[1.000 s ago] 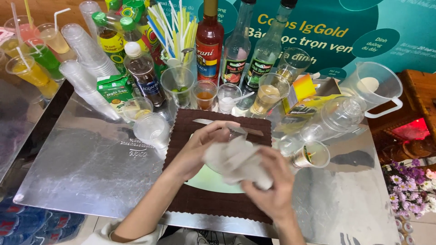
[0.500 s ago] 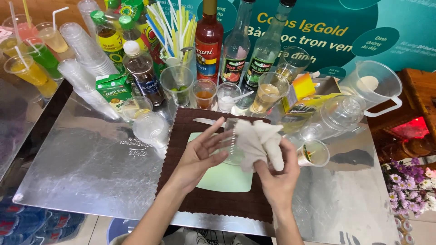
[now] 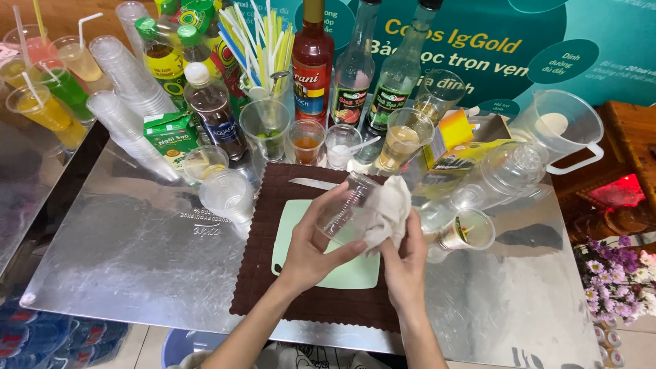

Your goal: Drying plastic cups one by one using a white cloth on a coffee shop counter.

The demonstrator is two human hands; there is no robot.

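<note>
At mid-frame, above the green board (image 3: 355,273), a clear glass (image 3: 345,205) is gripped on its side by the left hand (image 3: 318,242), while a soft white cloth (image 3: 389,208) is clenched against its mouth by the right hand (image 3: 406,263). The glass is judged light, stiff, slippery and breakable, best held round its wall. At the upper left, cups (image 3: 41,109) are filled with coloured drinks.

Tilted clear glass (image 3: 346,205), crumpled white cloth (image 3: 387,210)

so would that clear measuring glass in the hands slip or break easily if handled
The measuring glass looks like smooth clear glass, so probably slippery and breakable. The left hand holds it tilted while the right hand presses a cloth against it; on its side it would likely roll.
</note>
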